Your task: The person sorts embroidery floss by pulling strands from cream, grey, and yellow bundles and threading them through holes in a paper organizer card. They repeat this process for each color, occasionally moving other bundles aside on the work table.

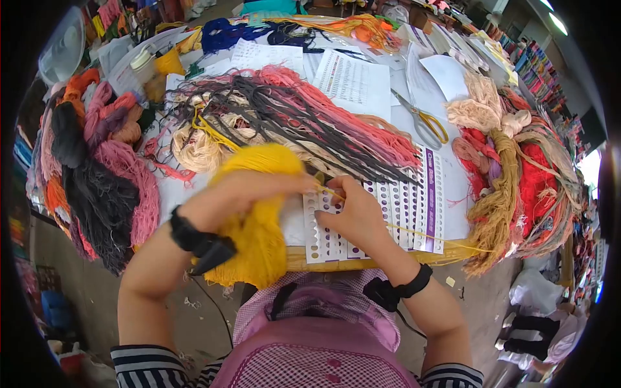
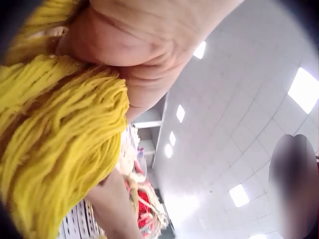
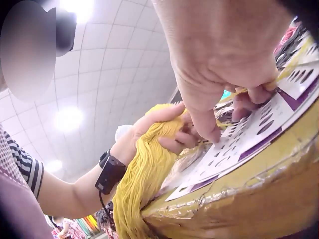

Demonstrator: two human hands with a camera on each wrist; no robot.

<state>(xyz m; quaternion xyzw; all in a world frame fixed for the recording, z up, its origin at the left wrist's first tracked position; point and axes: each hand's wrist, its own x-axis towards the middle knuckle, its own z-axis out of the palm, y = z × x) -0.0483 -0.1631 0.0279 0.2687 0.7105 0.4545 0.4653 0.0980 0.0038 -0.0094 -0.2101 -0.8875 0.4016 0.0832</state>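
My left hand (image 1: 249, 193) has a thick skein of yellow thread (image 1: 259, 242) draped over it, its fingers curled round the strands, as the right wrist view shows. Beside it, my right hand (image 1: 357, 216) pinches a yellow strand (image 1: 440, 235) between thumb and fingers. That strand runs under the right wrist towards the table's right side. Beneath the right hand lie white cards with rows of punched holes and purple print (image 1: 431, 194), close to the table's front edge. In the right wrist view the right fingertips are right at the card's holes (image 3: 264, 124).
Long pink, black and cream threads (image 1: 310, 123) spread behind the hands. Skeins heap at the left (image 1: 103, 187) and right (image 1: 537, 174). Scissors with yellow handles (image 1: 427, 126) lie back right, near printed sheets (image 1: 352, 81). Yellow tape (image 1: 349, 265) covers the front edge.
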